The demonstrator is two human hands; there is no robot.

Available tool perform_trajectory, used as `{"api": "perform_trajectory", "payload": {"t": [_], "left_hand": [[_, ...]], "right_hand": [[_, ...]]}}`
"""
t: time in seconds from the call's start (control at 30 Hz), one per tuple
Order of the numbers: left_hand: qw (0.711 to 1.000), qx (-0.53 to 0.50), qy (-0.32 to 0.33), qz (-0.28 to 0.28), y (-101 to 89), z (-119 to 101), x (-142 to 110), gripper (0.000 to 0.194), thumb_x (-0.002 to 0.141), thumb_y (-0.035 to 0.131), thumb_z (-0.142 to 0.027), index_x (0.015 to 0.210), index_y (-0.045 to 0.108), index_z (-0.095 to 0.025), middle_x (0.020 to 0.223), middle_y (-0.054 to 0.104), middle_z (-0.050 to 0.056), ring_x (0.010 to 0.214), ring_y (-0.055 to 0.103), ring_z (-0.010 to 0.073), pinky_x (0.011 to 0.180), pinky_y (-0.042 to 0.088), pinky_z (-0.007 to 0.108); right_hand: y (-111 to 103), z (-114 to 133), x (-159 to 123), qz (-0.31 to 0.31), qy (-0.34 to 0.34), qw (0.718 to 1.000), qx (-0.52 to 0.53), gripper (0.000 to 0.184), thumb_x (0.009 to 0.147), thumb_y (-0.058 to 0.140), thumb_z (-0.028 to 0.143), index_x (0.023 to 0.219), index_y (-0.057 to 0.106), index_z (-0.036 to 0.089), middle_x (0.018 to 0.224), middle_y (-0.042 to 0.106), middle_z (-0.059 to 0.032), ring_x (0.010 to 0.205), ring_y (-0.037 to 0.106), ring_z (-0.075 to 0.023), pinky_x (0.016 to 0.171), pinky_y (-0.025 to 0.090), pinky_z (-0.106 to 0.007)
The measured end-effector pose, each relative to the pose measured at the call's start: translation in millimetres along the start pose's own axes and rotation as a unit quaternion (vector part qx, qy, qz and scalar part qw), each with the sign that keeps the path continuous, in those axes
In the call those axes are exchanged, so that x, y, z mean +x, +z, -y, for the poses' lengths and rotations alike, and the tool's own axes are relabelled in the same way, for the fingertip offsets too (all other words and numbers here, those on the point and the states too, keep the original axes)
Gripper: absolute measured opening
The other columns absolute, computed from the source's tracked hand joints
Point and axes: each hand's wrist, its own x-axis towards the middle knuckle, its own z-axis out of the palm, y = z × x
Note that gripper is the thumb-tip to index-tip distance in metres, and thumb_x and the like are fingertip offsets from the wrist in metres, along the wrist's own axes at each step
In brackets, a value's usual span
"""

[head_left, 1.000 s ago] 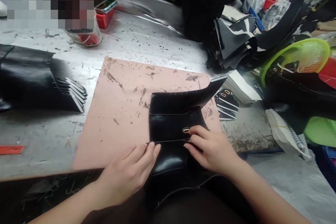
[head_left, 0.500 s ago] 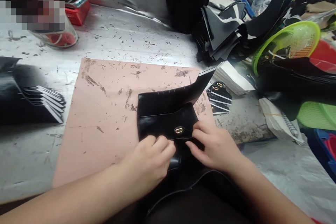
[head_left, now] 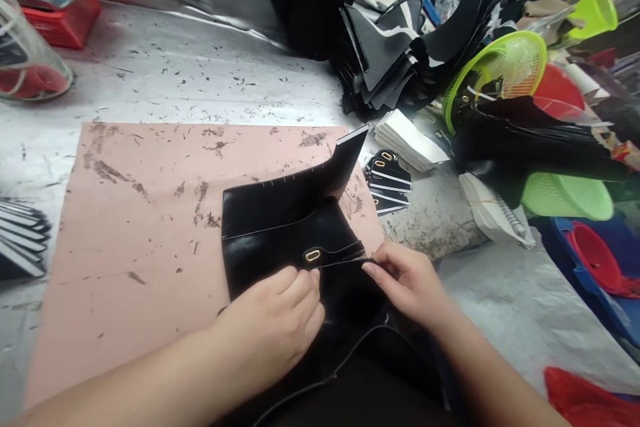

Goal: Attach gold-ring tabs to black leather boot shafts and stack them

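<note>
A glossy black leather piece (head_left: 270, 213), probably part of a boot or bag, lies over the near edge of the pink sheet (head_left: 125, 233). One flap of it stands up at the far right, with a white strip at its tip. On it sits a small black tab with a gold oval eyelet (head_left: 313, 255). My left hand (head_left: 280, 320) is closed on the leather's seam edge just below the eyelet. Between thumb and fingers, my right hand (head_left: 410, 280) pinches the same edge farther right. The leather's near part hangs toward my lap.
Black tabs with gold eyelets (head_left: 390, 177) lie fanned right of the sheet, beside a white stack (head_left: 407, 140). Black leather pieces (head_left: 380, 47) pile up behind. Green baskets (head_left: 570, 197) stand right; a red box (head_left: 65, 20) is far left. White-edged black pieces (head_left: 23, 240) lie left.
My view has turned right, so the table things appear farther left. My right hand has drawn the seam edge a little outward, and a gap shows beside the tab. My left hand stays at the seam.
</note>
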Motion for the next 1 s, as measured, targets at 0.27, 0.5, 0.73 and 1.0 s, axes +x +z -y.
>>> {"api": "perform_trajectory", "payload": {"t": [0.27,0.5,0.73,1.0], "left_hand": [[1.0,0.014,-0.02,0.001,0.4,1,9,0.031,0.083,0.036,-0.013,0.106,0.056,-0.011,0.095,0.064,0.009,0.08,0.055,0.0197,0.075,0.038,0.033],[0.996,0.009,-0.033,0.083,8.0,4,30,0.042,0.083,0.036,-0.012,0.123,0.046,-0.006,0.091,0.058,0.01,0.079,0.053,0.0201,0.068,0.038,0.034],[0.981,0.0,-0.052,0.186,2.8,5,48,0.05,0.082,0.042,-0.016,0.131,0.037,-0.008,0.079,0.054,0.007,0.067,0.051,0.0174,0.056,0.036,0.031],[0.963,-0.005,-0.08,0.257,-5.5,4,69,0.054,0.081,0.044,-0.017,0.134,0.033,-0.012,0.078,0.058,0.008,0.063,0.056,0.019,0.05,0.035,0.029]], "right_hand": [[10,-1,2,-0.073,0.021,0.997,0.008,0.021,0.078,0.054,0.022,0.06,0.043,0.019,0.057,0.048,0.0027,0.054,0.046,-0.0101,0.052,0.036,-0.021],[11,5,5,-0.06,0.064,0.994,-0.058,0.019,0.078,0.052,0.026,0.061,0.044,0.02,0.062,0.053,0.0006,0.058,0.05,-0.0128,0.053,0.038,-0.023],[15,6,-2,-0.091,0.051,0.99,-0.091,0.01,0.082,0.049,0.026,0.087,0.054,0.02,0.07,0.056,-0.001,0.061,0.054,-0.0132,0.056,0.042,-0.023],[3,-3,-3,-0.064,-0.038,0.981,-0.181,0.022,0.084,0.047,0.028,0.076,0.065,0.02,0.087,0.056,-0.0067,0.08,0.051,-0.0184,0.074,0.041,-0.033]]}}
